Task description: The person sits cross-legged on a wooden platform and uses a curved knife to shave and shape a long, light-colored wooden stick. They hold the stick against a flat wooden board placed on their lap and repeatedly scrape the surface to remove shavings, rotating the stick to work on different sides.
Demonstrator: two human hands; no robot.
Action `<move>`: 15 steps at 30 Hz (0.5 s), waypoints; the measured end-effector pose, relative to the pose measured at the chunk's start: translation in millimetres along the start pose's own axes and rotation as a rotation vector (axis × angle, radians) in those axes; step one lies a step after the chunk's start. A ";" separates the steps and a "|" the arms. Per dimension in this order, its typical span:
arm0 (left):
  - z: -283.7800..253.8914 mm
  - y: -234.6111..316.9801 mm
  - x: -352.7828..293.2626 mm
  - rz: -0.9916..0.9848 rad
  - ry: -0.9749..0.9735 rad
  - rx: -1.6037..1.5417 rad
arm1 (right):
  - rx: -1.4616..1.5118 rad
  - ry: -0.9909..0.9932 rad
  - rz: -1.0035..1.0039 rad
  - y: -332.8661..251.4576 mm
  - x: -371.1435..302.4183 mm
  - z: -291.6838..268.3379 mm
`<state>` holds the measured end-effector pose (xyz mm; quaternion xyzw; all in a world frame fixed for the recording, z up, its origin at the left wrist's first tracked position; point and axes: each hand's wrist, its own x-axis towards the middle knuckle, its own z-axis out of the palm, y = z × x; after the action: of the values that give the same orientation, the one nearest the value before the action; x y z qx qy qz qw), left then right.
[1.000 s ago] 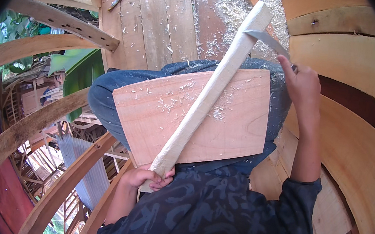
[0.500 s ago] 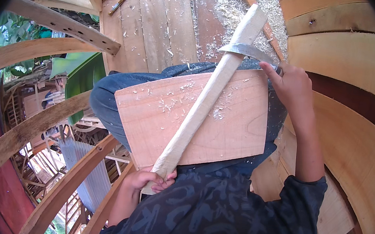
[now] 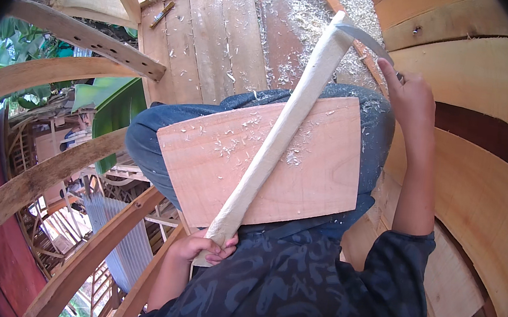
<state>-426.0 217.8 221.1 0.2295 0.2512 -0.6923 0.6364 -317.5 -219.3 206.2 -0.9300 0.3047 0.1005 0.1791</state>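
Observation:
A long pale piece of wood [image 3: 277, 137] slants across my lap, its far end raised toward the upper right. My left hand [image 3: 206, 246] is closed round its near end, close to my body. At the far end, the curved metal blade of a knife [image 3: 368, 40] lies against the wood's right side. My right hand [image 3: 413, 94] grips that knife, thumb stretched along toward the blade; the handle is mostly hidden in the fist. Under the wood, a flat reddish board [image 3: 315, 172] rests on my crossed legs, with several shavings on it.
Wood shavings [image 3: 293, 31] cover the plank floor [image 3: 192, 45] ahead. A small slim yellowish object [image 3: 162, 15] lies on the far left planks. Curved plank walls [image 3: 472, 164] rise close on my right. Bent wooden ribs [image 3: 44, 185] with open gaps stand on the left.
The knife has moved along the wood to its far end, with my right hand going forward. The wood has turned slightly on its long axis. My left hand stays at the near end.

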 end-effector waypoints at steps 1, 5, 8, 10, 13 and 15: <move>1.6 -0.2 -1.6 -0.003 0.020 0.018 | -0.029 -0.041 -0.078 -10.1 -15.6 -2.2; 0.6 -0.3 -2.0 -0.022 0.025 -0.003 | -0.080 -0.103 -0.439 -38.2 -63.3 15.5; -3.6 -3.2 -7.5 -0.018 0.064 0.049 | -0.034 0.016 -0.235 -25.1 -22.7 14.4; -7.6 -1.7 -13.9 -0.008 0.116 0.142 | -0.011 0.051 -0.082 -12.1 -3.9 0.3; -27.1 -6.2 -29.0 -0.041 0.383 0.644 | 0.077 0.032 -0.043 -11.5 -11.6 -11.1; -10.9 -8.8 -34.6 0.035 0.559 1.005 | 0.106 0.020 -0.127 -19.6 -36.2 -11.8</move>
<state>-431.9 251.8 235.3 0.6820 0.0461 -0.6292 0.3700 -333.6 -190.0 233.0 -0.9377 0.2518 0.0631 0.2310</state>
